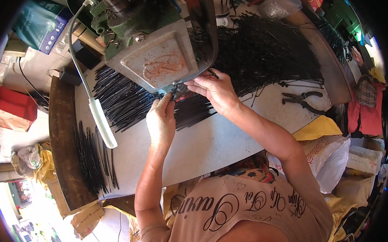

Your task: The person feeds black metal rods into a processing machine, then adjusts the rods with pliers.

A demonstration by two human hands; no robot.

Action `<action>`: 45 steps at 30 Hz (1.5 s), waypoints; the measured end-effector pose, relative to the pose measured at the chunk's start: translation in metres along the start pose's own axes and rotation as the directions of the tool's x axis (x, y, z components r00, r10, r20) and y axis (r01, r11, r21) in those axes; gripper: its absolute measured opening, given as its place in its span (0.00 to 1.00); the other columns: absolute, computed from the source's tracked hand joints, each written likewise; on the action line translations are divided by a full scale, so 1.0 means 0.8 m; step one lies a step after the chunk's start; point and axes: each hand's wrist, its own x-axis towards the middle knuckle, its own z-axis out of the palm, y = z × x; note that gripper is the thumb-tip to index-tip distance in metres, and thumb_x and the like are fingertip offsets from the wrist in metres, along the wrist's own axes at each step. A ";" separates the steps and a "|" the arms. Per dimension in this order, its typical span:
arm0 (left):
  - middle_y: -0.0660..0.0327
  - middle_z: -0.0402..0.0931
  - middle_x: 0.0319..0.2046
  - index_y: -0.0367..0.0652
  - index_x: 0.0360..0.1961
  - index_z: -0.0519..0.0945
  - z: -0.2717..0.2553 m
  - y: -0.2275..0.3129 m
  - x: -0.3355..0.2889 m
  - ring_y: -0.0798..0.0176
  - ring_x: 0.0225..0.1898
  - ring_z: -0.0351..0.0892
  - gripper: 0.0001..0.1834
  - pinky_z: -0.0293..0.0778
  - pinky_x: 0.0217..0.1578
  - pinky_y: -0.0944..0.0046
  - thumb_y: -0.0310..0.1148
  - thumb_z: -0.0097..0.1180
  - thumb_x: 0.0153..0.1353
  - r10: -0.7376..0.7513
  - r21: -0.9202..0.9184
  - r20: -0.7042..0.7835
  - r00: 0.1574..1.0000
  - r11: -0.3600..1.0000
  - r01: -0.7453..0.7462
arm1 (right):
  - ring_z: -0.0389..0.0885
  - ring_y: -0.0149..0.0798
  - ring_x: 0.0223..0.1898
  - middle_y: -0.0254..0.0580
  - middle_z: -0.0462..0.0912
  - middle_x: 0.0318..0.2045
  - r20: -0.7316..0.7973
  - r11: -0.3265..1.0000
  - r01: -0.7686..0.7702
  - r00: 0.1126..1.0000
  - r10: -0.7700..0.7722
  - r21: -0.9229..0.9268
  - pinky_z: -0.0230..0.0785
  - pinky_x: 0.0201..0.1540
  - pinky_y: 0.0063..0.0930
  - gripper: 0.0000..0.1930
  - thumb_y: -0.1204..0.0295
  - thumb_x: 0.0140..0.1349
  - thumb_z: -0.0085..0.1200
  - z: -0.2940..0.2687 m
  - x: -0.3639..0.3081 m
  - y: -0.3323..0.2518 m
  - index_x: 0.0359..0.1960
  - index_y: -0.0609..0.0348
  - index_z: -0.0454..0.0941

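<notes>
My left hand (161, 118) is closed in a pinch at the front of a green machine head (131, 20), its fingertips on a thin dark rod just below the grey cover plate (159, 62). To its right, my right hand (216, 90) pinches a thin black rod, whose end shows past the fingers. Both hands are close to the small metal tip (175, 83) under the machine. The fingers and the machine hide where the rods meet the tip. Beneath and left of the hands lies a bundle of thin black rods (124, 102) on the pale table (195, 151).
A large heap of black rods (268, 48) covers the back right. Black-handled pliers (303, 102) lie at the right. A white lamp (102, 123) hangs on a bent neck at the left, near a smaller rod bundle (89, 160). Another person's hand (356, 57) shows at far right.
</notes>
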 end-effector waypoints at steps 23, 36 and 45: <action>0.55 0.68 0.24 0.41 0.43 0.74 -0.001 0.005 -0.002 0.56 0.23 0.72 0.16 0.69 0.21 0.62 0.24 0.50 0.51 0.207 0.439 0.031 0.978 0.876 -0.200 | 0.76 0.40 0.40 0.45 0.75 0.34 0.016 0.997 0.043 0.999 -0.042 -0.063 0.71 0.47 0.32 0.06 0.80 0.58 0.44 -0.002 -0.003 -0.001 0.36 0.68 0.69; 0.63 0.69 0.15 0.35 0.29 0.77 -0.070 -0.009 -0.005 0.74 0.13 0.66 0.08 0.61 0.13 0.74 0.29 0.48 0.58 -0.361 -0.227 0.451 0.816 0.838 0.496 | 0.77 0.31 0.27 0.41 0.77 0.24 -0.013 0.969 -0.167 0.986 0.167 -0.180 0.71 0.32 0.21 0.05 0.76 0.51 0.54 -0.022 -0.003 -0.021 0.27 0.63 0.73; 0.62 0.72 0.20 0.38 0.25 0.72 -0.037 0.030 -0.035 0.72 0.15 0.69 0.10 0.65 0.14 0.75 0.33 0.48 0.59 -0.272 -0.520 0.686 0.675 0.465 0.716 | 0.71 0.23 0.22 0.33 0.74 0.25 0.266 0.868 -0.245 0.885 0.382 -0.431 0.64 0.22 0.13 0.12 0.71 0.49 0.59 0.002 -0.019 -0.010 0.31 0.64 0.71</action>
